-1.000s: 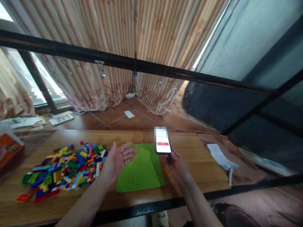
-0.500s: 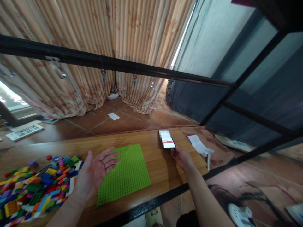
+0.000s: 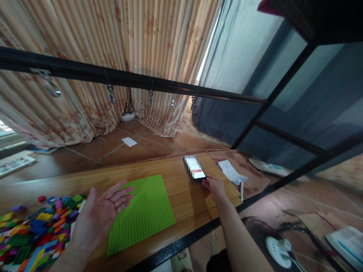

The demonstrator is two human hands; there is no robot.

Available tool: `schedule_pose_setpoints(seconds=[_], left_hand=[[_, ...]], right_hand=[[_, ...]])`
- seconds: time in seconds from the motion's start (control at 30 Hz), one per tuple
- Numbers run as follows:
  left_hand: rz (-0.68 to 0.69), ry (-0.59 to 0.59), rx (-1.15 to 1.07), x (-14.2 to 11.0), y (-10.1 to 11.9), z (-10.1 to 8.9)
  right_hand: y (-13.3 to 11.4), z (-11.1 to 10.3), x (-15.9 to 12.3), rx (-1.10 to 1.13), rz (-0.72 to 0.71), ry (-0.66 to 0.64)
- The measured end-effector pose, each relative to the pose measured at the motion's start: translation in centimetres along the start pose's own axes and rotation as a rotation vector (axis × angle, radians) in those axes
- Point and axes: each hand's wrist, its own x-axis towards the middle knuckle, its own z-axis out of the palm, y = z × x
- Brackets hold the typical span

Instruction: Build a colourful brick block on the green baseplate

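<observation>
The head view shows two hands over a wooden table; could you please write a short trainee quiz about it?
1. True or false: the left hand is open, with its palm showing and nothing in it.
2. Seen from the camera, where is the heap of bricks relative to the green baseplate? A) to its left; B) to its right; C) on top of it.
3. Fill in the blank: the right hand holds a ____ with a lit screen.

Key: 1 true; 2 A; 3 phone.

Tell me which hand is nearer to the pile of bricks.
Left. The left hand is just right of the brick pile; the right hand is at the phone, past the green baseplate.
</observation>
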Motion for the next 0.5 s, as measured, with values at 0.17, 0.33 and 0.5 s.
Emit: schedule_pose_setpoints(seconds=[0.17, 0.33, 0.5], left_hand=[[0.009, 0.017, 0.017, -0.09, 0.02, 0.12], [0.005, 0.011, 0.017, -0.31, 0.17, 0.20], [0.004, 0.005, 0.010, -0.36, 0.38, 0.29]], right_hand=[[0.09, -0.10, 0.17, -0.030, -0.027, 0.018], [0.29, -0.09, 0.50, -0.039, -0.038, 0.019], [0.56, -0.23, 0.84, -0.031, -0.073, -0.009]])
